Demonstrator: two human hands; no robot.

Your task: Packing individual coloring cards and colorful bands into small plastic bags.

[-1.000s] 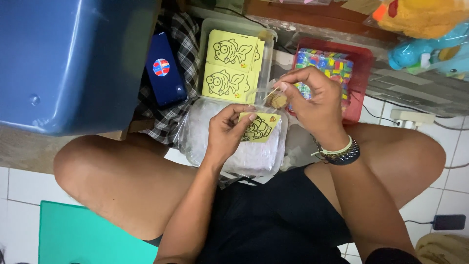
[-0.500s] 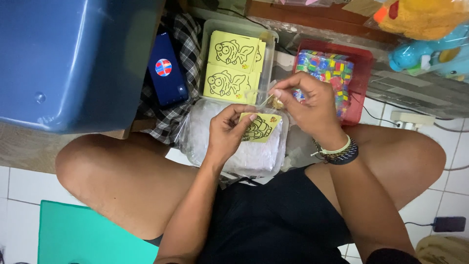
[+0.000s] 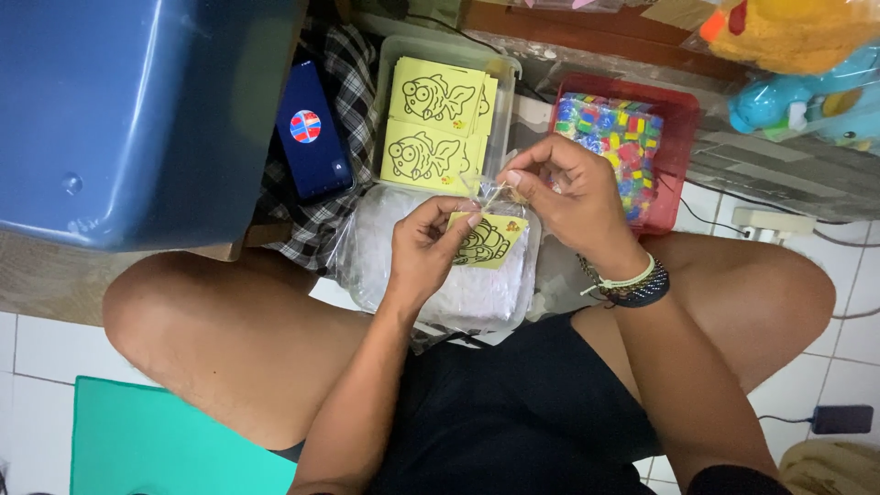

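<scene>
My left hand (image 3: pixel 429 246) pinches a small yellow card with a black fish drawing (image 3: pixel 488 240), sheathed in a thin clear plastic bag. My right hand (image 3: pixel 566 200) grips the top of that clear bag together with a thin stick just above the card. Both hands hover over a stack of clear plastic bags (image 3: pixel 467 293) resting on my lap. Behind them a clear tray (image 3: pixel 390 87) holds more yellow fish cards (image 3: pixel 435 128).
A red basket (image 3: pixel 683 128) of small multicoloured packets sits at the right. A dark blue phone (image 3: pixel 312 133) lies on checked cloth beside a big blue bin (image 3: pixel 137 110). Plush toys are at the top right, a teal mat (image 3: pixel 156 445) at the lower left.
My right hand has shifted slightly left and down toward the card, fingers now pinching the bag's top. The left hand keeps holding the card in place.
</scene>
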